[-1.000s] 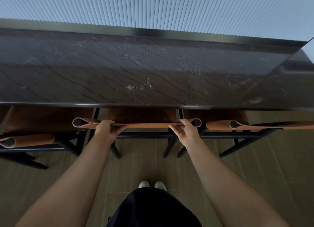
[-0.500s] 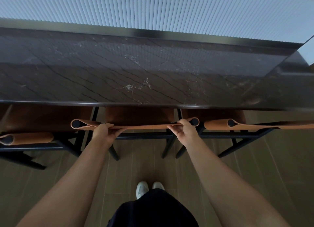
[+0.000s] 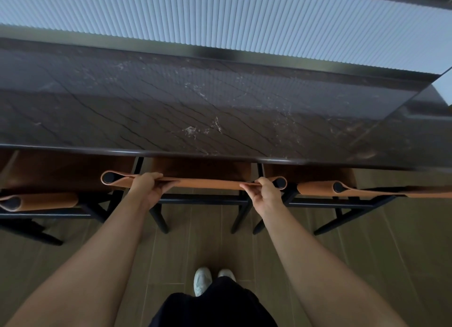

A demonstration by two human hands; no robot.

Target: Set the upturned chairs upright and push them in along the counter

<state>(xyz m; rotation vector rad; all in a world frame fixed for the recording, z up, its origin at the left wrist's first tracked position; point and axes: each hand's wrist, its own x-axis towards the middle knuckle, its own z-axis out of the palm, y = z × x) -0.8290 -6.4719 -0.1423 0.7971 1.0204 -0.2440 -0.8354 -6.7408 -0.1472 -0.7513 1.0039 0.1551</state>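
Both hands, left [image 3: 146, 188] and right [image 3: 264, 192], clenched on middle chair's backrest [image 3: 208, 183], upright, seat tucked under surface [image 3: 220, 111] at 12 o'clock. Risk: uneven push skewing chair into neighbour [image 3: 325, 188] at 3 o'clock; fingers pinched.

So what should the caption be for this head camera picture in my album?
Both hands, left and right, grip the middle chair's tan backrest at the dark marble counter.
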